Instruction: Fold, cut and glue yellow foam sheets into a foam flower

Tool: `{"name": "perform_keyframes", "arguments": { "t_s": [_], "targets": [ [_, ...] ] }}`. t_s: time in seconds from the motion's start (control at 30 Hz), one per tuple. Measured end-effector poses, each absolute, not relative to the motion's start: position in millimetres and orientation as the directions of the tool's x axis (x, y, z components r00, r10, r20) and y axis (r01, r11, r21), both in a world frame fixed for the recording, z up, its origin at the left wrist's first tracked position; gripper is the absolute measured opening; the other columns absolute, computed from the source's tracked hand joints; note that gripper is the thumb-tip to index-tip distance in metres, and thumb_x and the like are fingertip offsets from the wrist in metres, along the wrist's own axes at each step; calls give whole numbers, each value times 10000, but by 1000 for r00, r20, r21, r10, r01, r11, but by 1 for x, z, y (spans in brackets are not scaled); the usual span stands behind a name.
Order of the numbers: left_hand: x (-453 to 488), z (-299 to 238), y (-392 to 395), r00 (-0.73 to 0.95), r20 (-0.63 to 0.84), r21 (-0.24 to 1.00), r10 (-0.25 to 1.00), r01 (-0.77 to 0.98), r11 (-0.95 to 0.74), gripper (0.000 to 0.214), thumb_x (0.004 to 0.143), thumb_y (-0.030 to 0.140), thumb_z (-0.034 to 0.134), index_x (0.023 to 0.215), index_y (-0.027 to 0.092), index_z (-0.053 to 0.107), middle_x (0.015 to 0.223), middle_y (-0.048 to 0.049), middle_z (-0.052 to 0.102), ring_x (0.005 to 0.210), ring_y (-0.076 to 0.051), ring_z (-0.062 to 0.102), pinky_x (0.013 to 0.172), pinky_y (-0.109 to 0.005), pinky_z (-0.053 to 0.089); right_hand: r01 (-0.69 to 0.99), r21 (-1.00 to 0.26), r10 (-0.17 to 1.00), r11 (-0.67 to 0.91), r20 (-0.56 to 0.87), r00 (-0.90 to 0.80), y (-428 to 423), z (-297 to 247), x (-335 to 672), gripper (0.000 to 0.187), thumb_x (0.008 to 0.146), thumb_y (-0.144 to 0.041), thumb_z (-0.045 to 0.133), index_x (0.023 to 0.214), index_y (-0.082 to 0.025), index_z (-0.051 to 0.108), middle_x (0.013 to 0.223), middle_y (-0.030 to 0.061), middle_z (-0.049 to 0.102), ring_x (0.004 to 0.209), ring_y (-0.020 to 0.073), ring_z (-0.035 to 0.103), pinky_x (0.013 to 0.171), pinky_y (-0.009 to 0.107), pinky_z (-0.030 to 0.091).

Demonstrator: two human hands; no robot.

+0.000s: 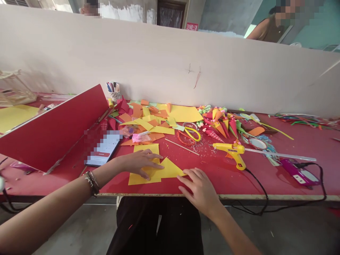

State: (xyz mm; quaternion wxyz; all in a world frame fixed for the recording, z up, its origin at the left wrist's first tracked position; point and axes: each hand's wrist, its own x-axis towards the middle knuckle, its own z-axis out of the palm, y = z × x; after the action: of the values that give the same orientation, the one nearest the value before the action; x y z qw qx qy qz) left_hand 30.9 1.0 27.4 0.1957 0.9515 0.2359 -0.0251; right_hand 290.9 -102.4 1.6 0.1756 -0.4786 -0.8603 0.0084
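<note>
My left hand (140,163) lies spread over a yellow paper sheet (134,177) near the table's front edge. Its fingertips reach the left part of a yellow paper triangle (170,169), which overlaps the sheet's right side. At the triangle's pointed right corner is my right hand (198,186), its fingers apart and the fingertips touching the paper there. Whether any fingertip goes under that corner cannot be made out. To the right lies a yellow hot glue gun (231,152) with a long clear glue stick (281,154) sticking out of its back.
A phone (105,148) and a red upright board (71,127) stand left. Paper scraps (148,124), small decorated cones (219,124) and a thin stick (182,146) lie beyond my hands. A purple power strip (300,173) sits right, its cord hanging over the edge. A low partition (159,63) rises behind.
</note>
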Motion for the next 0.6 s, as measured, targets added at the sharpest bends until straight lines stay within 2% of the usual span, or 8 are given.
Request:
{"name": "perform_keyframes", "arguments": {
  "t_s": [0.13, 0.27, 0.37, 0.47, 0.53, 0.6],
  "targets": [
    [31, 27, 1, 880, -148, 382, 452, 472, -794, 593, 640, 328, 661, 1173, 448, 431, 1338, 51, 367, 1143, -212, 379, 926, -324, 307, 861, -134, 843, 490, 325, -429, -107, -2, 317, 277, 801, -267, 466, 1044, -237, 595, 1046, 66, 582, 961, 211, 507, 836, 379, 404],
    [31, 29, 2, 872, -175, 375, 457, 488, -788, 615, 632, 316, 665, 1176, 461, 417, 1350, 55, 346, 1159, -224, 359, 944, -354, 276, 893, -145, 865, 427, 353, -357, -109, -2, 322, 257, 813, -250, 437, 1004, -227, 608, 1060, 65, 579, 954, 207, 523, 841, 380, 414],
    [34, 32, -2, 860, -208, 328, 467, 511, -795, 606, 654, 309, 637, 1185, 471, 395, 1353, 60, 340, 1153, -242, 360, 932, -384, 277, 877, -197, 859, 438, 380, -344, -109, -1, 302, 358, 834, -269, 404, 1174, -200, 489, 1188, 77, 510, 1072, 215, 463, 916, 383, 370],
    [43, 34, -13, 840, -203, 268, 504, 543, -796, 593, 659, 415, 607, 1213, 402, 395, 1332, -2, 374, 1142, -264, 373, 927, -416, 273, 829, -242, 852, 504, 299, -430, -109, -3, 278, 484, 837, -348, 403, 1292, -194, 341, 1297, 66, 417, 1184, 212, 365, 964, 368, 333],
    [51, 32, -23, 824, -141, 232, 549, 566, -791, 643, 657, 513, 567, 1242, 326, 379, 1307, -59, 400, 1133, -274, 383, 934, -433, 260, 810, -248, 842, 531, 262, -472, -110, -6, 269, 555, 810, -449, 424, 1291, -185, 340, 1293, 77, 423, 1181, 232, 365, 988, 411, 294],
    [59, 28, -33, 809, -72, 194, 583, 585, -788, 687, 662, 559, 536, 1263, 278, 357, 1294, -85, 405, 1123, -277, 389, 938, -436, 256, 787, -228, 814, 573, 269, -515, -112, -11, 268, 573, 778, -500, 454, 1255, -188, 391, 1228, 87, 486, 1117, 247, 421, 1004, 470, 237]
  ]
}}
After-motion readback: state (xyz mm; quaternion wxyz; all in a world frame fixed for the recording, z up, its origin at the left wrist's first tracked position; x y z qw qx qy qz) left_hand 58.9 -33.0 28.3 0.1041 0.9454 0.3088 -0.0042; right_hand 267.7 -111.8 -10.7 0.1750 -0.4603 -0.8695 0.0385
